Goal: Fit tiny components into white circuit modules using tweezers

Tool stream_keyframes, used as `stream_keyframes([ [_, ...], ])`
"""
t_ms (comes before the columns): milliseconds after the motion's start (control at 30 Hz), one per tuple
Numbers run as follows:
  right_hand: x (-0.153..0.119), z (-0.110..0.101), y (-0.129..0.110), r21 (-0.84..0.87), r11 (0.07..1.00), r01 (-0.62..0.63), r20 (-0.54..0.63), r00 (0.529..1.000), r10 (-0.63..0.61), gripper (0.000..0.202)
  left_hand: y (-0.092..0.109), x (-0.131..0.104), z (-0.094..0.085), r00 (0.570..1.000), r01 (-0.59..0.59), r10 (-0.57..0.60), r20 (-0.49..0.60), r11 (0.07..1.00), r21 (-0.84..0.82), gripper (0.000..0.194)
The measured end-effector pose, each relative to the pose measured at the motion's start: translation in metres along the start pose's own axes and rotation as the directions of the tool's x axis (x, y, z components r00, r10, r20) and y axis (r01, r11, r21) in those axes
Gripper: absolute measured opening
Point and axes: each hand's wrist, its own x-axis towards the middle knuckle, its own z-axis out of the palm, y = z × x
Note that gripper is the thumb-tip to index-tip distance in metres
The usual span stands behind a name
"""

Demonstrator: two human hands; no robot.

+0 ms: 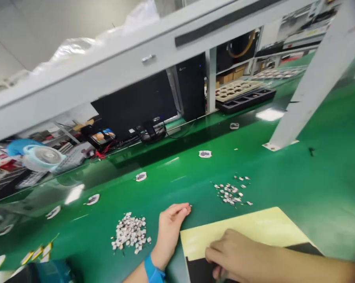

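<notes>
My left hand [171, 224], with a blue band [154, 270] at the wrist, is just above the green tabletop, thumb and fingers pinched together. A tiny pale speck shows at its fingertips, too small to name. Left of it lies a dense pile of small white parts [130, 232]. My right hand [234, 251] is over a pale yellow sheet [245, 223] with a black lower area [197, 270]. Its fingers are curled, and something thin and greyish shows beneath them, blurred and cut off by the frame. Beyond the sheet is a looser scatter of small parts [230, 193].
Several white-rimmed oval pieces [205, 154] lie in a row across the green table [165, 188]. A slanted white post [309, 78] stands at right. At the back are a monitor [136, 104], a black computer tower [191, 86], trays [246, 101] and a fan [44, 157].
</notes>
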Motion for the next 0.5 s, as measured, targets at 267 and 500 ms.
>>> stream_keyframes([
  [267, -0.01, -0.003, 0.002, -0.11, 0.992, -0.06, -0.063, 0.997, 0.053, 0.018, -0.007, -0.003, 0.002, 0.973, -0.208, 0.156, 0.168, 0.91, 0.359, 0.007],
  [500, -0.021, 0.005, 0.0, -0.341, 0.938, -0.071, -0.153, 0.988, 0.019, 0.012, -0.002, -0.005, 0.006, 0.922, -0.352, 0.214, 0.323, 0.812, 0.466, 0.012],
])
